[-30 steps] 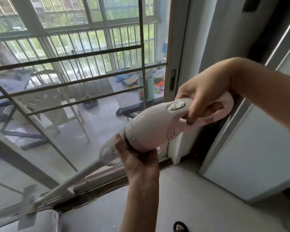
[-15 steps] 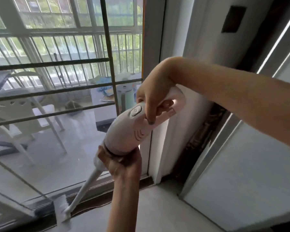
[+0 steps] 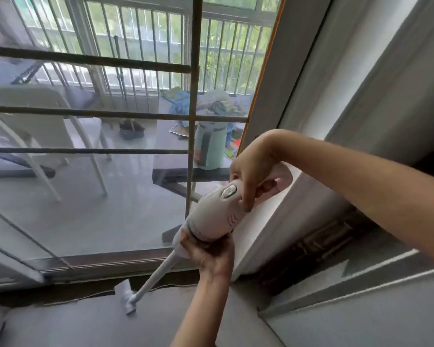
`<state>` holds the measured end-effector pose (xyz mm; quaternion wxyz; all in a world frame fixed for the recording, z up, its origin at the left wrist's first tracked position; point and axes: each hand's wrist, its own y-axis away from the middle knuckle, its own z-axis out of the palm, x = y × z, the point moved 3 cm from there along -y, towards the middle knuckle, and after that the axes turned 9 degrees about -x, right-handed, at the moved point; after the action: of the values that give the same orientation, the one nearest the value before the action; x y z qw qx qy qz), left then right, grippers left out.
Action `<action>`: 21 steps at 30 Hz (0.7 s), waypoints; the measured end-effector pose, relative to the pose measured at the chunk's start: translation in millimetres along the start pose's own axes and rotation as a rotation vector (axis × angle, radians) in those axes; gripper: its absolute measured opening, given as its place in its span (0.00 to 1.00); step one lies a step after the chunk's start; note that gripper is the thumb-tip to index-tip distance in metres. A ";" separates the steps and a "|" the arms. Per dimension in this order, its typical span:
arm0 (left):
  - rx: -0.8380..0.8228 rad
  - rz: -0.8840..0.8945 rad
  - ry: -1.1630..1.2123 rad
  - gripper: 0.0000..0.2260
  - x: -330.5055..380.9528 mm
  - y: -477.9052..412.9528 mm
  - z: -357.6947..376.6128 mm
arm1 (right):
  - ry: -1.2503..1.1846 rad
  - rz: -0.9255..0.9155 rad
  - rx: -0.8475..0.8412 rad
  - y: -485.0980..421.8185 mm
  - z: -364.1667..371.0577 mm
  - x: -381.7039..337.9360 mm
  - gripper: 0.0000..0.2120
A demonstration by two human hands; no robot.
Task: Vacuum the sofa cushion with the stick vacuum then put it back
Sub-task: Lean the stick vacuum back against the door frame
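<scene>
The white stick vacuum (image 3: 214, 216) points down and to the left, close to the glass door. My right hand (image 3: 251, 171) grips its handle at the top, just behind the grey button. My left hand (image 3: 208, 254) holds the body from below, where it narrows to the tube. The thin tube (image 3: 158, 274) runs down to the floor head (image 3: 127, 298), which sits at the floor by the door track. No sofa cushion is in view.
A glass sliding door with dark bars (image 3: 191, 116) fills the left. Beyond the glass stand a white chair (image 3: 45, 126) and a dark table (image 3: 176, 171) with a green jug. A white door frame (image 3: 268, 221) and a grey panel (image 3: 361, 309) stand to the right.
The vacuum has swung from a flatter angle to steeper, and its head has come right towards the door frame and down to the floor. Both hands keep their hold.
</scene>
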<state>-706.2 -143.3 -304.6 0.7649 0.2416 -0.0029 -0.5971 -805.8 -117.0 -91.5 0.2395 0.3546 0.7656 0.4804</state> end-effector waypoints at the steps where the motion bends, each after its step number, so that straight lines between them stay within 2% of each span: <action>1: 0.004 0.001 -0.002 0.27 -2.9 -9.9 -1.0 | -0.006 0.008 -0.014 -12.1 -6.4 5.4 0.15; 2: -0.009 0.005 -0.001 0.23 -4.4 -17.8 -0.8 | 0.015 0.028 -0.027 -21.9 -12.9 10.9 0.20; 4: -0.012 0.006 -0.027 0.22 -9.0 -33.3 -2.8 | 0.035 0.049 -0.030 -36.5 -19.7 20.8 0.19; 6: -0.052 0.010 -0.036 0.27 -13.8 -46.2 -1.7 | 0.044 0.069 -0.034 -49.8 -26.8 29.6 0.14; 8: -0.063 -0.004 -0.022 0.33 -17.8 -57.2 -6.0 | 0.063 0.085 -0.056 -60.4 -32.8 35.9 0.16; 10: -0.045 -0.023 -0.017 0.26 -20.8 -68.5 -10.6 | 0.102 0.106 -0.073 -70.5 -37.9 40.7 0.17; 12: -0.018 -0.024 0.032 0.20 -26.1 -81.5 -21.1 | 0.137 0.116 -0.081 -80.1 -40.3 42.8 0.11; 17: -0.027 0.033 0.058 0.19 -35.5 -109.6 -35.4 | 0.180 0.114 -0.128 -103.0 -49.0 49.8 0.06; 19: 0.003 0.030 0.062 0.23 -40.5 -121.6 -43.0 | 0.151 0.135 -0.166 -107.2 -50.9 53.9 0.04; 21: 0.028 0.052 0.068 0.23 -48.1 -132.0 -50.0 | 0.160 0.158 -0.171 -113.4 -52.8 59.6 0.08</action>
<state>-825.8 -103.4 -384.3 0.7764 0.2720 0.0084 -0.5685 -916.5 -133.3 -173.4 0.1686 0.3525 0.7082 0.5880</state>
